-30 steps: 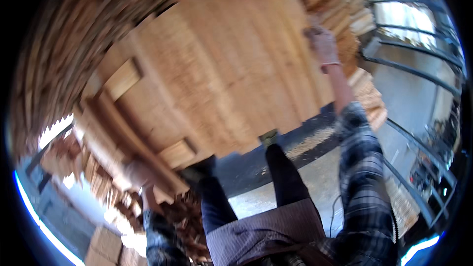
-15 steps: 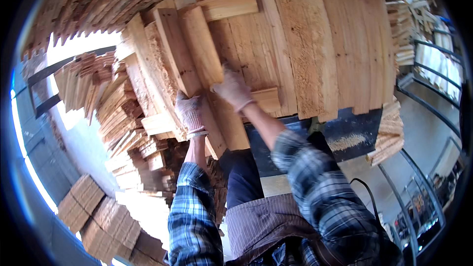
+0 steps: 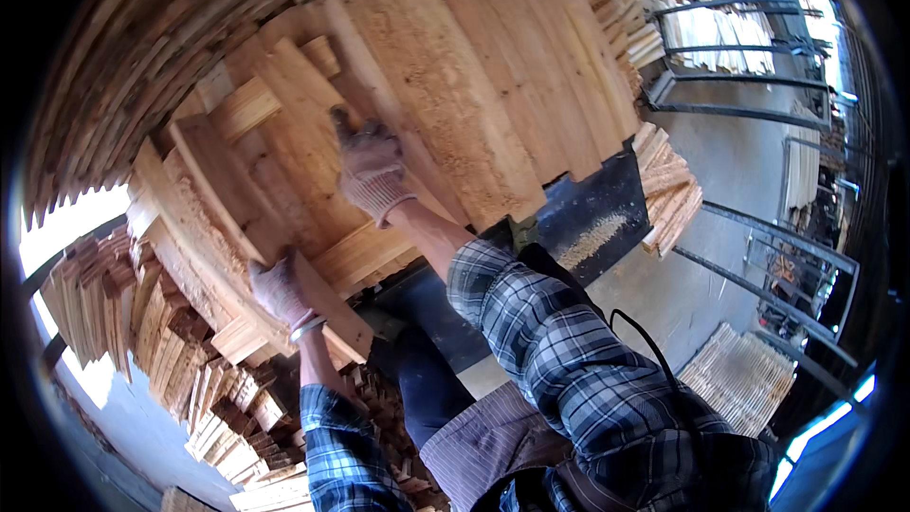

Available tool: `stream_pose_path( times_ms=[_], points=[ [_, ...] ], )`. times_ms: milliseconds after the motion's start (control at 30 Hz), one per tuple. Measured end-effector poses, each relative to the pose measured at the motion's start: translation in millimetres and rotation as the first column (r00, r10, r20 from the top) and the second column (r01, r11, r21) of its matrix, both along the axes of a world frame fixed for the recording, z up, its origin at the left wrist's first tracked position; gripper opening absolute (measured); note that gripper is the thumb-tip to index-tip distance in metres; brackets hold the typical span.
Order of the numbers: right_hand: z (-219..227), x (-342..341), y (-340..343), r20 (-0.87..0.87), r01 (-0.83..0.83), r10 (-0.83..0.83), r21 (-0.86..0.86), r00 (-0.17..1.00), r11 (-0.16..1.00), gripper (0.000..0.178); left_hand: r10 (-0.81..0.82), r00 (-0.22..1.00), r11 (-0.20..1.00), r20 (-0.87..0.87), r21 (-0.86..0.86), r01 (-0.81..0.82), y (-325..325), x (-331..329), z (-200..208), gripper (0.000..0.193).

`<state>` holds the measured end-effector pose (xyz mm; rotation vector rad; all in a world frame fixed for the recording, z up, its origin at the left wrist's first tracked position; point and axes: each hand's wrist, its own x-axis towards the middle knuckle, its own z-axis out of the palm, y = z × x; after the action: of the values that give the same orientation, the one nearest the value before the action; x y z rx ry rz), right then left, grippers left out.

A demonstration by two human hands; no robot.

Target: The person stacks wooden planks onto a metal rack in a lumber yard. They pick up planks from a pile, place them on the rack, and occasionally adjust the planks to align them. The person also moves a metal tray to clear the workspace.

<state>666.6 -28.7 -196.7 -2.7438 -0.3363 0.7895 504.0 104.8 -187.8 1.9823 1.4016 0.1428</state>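
Both my hands wear pale knitted gloves. My left hand (image 3: 280, 292) is closed around the edge of a darker narrow board (image 3: 220, 192) that slants across the left part of the wooden surface. My right hand (image 3: 372, 161) is farther in and to the right, its fingers closed on a lighter board (image 3: 296, 76). That board leans up and away from the hand; the glove hides part of it. Short crosspieces lie beneath, one near the far end (image 3: 245, 109) and one closer to me (image 3: 365, 254).
Wide planks (image 3: 445, 76) with sawdust lie side by side to the right. Rows of stacked boards (image 3: 142, 66) rise at the far left, and a loose heap of wood (image 3: 171, 341) is at near left. Metal racks (image 3: 749, 114) stand at right, beyond a black panel (image 3: 597, 218).
The view has swung, so the whole scene sits lower and farther left. My right hand has carried the lighter board to the right, away from the darker board, where my left hand stays.
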Motion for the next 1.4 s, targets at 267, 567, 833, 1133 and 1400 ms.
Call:
stream_pose_path(
  times_ms=[267,567,833,1133,1400],
  points=[
    [47,19,-203,-0.300,0.502,-0.420,0.674,0.856,0.542,0.111,0.008,0.992,1.000,0.127,-0.025,-0.005,-18,2,16,0.040],
    [-23,-83,-378,-0.717,0.793,-0.691,0.472,0.091,-0.385,0.086,0.058,0.994,0.998,0.088,-0.023,-0.056,-21,5,8,0.033],
    [-61,-37,-332,-0.690,0.804,-0.711,0.346,-0.131,-0.484,0.063,-0.098,0.995,0.993,-0.025,0.062,0.099,4,-15,-12,0.029],
    [-61,-36,-319,-0.699,0.738,-0.712,0.446,-0.066,-0.506,0.065,-0.033,0.999,0.999,0.042,-0.021,0.034,-13,2,-8,0.031],
    [-70,-69,-343,-0.682,0.681,-0.726,0.570,0.081,-0.460,0.066,0.089,0.986,0.990,-0.144,0.119,-0.072,-39,22,20,0.039]
  ],
)
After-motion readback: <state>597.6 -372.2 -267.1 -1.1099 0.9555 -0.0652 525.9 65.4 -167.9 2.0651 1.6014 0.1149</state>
